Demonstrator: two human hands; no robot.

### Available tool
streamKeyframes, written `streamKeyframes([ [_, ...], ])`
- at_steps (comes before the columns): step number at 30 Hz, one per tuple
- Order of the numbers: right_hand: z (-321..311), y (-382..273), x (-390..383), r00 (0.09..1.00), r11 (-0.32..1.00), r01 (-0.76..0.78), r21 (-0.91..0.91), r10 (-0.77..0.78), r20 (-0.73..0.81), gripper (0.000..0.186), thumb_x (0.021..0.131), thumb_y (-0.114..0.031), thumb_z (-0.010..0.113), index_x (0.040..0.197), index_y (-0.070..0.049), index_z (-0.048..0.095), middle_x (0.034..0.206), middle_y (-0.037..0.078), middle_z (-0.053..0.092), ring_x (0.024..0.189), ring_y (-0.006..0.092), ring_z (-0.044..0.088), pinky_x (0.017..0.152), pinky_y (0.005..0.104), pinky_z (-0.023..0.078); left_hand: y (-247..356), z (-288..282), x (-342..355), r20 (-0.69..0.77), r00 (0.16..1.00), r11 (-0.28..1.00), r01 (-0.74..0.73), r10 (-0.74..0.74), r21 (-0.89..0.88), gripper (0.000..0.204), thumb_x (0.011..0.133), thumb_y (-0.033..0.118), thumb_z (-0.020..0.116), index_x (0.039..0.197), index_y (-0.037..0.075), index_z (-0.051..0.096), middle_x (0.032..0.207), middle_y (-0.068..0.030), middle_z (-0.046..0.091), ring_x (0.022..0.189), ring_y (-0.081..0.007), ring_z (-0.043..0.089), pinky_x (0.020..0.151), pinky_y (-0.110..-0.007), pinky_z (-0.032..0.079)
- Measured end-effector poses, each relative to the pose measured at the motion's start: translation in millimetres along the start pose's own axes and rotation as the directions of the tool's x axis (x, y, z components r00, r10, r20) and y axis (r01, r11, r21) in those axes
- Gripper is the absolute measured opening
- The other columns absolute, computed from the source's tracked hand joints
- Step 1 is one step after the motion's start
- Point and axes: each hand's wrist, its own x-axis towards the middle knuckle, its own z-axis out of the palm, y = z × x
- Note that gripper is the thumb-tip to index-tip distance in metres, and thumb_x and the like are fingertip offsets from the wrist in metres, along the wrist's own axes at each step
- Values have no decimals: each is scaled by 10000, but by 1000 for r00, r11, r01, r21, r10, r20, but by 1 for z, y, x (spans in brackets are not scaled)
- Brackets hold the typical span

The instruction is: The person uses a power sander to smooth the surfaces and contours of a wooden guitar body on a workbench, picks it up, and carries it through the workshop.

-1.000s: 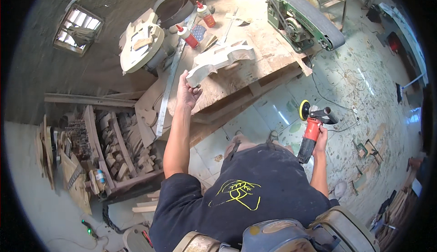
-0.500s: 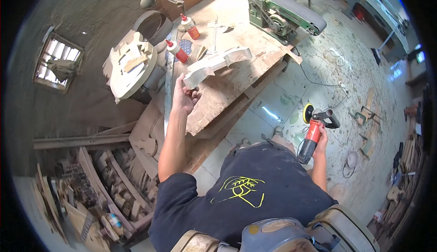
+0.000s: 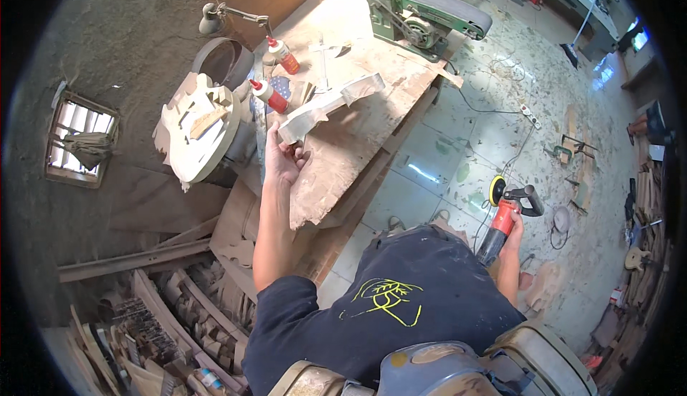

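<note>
My left hand (image 3: 285,160) is closed on the near end of a pale wooden piece with a wavy, cut-out edge (image 3: 330,104). It is seen nearly edge-on above the workbench (image 3: 351,145), so its broad faces hardly show. Down at my right side, my right hand (image 3: 512,237) grips a red and black power sander (image 3: 505,215) by its body. The sander's round yellow-edged pad (image 3: 497,190) points up and away from me, and a dark side handle sticks out to the right.
Two red-tipped glue bottles (image 3: 283,55) and a desk lamp (image 3: 212,19) are beyond the wooden piece. A green belt sander (image 3: 415,23) stands at the bench's far end. Guitar-shaped wood (image 3: 193,127) rests at left. Cables cross the dusty floor; wood scraps (image 3: 179,324) fill the lower left.
The view has shifted, so the bench and its things sit farther left. The sander appears slightly farther right and lower. Both hands keep their holds.
</note>
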Motion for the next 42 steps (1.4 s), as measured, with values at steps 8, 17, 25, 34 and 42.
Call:
streamKeyframes([
  [8,7,13,-2,999,1000,2,-26,-4,-52,462,886,-396,656,1195,-57,604,892,78,660,715,217,673,637,367,579,24,-6,6,-30,1000,998,-5,6,61,609,852,760,627,823,153,669,675,18,516,553,-129,483,549,-331,419],
  [17,4,24,4,999,998,-31,47,32,-22,377,889,-373,667,1081,-51,632,876,71,665,751,201,656,694,367,563,-6,-36,3,80,992,995,-95,96,-11,379,1017,499,538,1210,186,630,901,10,672,592,-122,561,490,-267,415],
  [25,-17,11,-29,986,991,31,-127,-51,-161,357,888,-375,648,995,-34,643,797,87,663,652,207,649,609,348,536,-174,-93,49,118,979,934,120,-168,336,745,924,563,583,1469,61,514,1461,-148,567,1309,-280,571,1022,-447,500],
  [34,-26,6,-24,978,993,-6,-119,-19,-207,387,873,-388,672,999,-22,649,800,99,667,657,210,647,623,341,535,-232,-28,62,179,903,172,-262,391,949,776,919,565,588,1484,42,489,1491,-161,528,1347,-289,525,1056,-457,462],
  [42,-37,-4,-16,985,999,-23,-46,15,-169,388,870,-387,688,991,-21,646,799,97,667,651,209,646,619,335,537,-253,-16,69,259,839,-155,-210,479,965,804,914,566,593,1497,26,467,1518,-172,493,1380,-297,484,1087,-465,428],
])
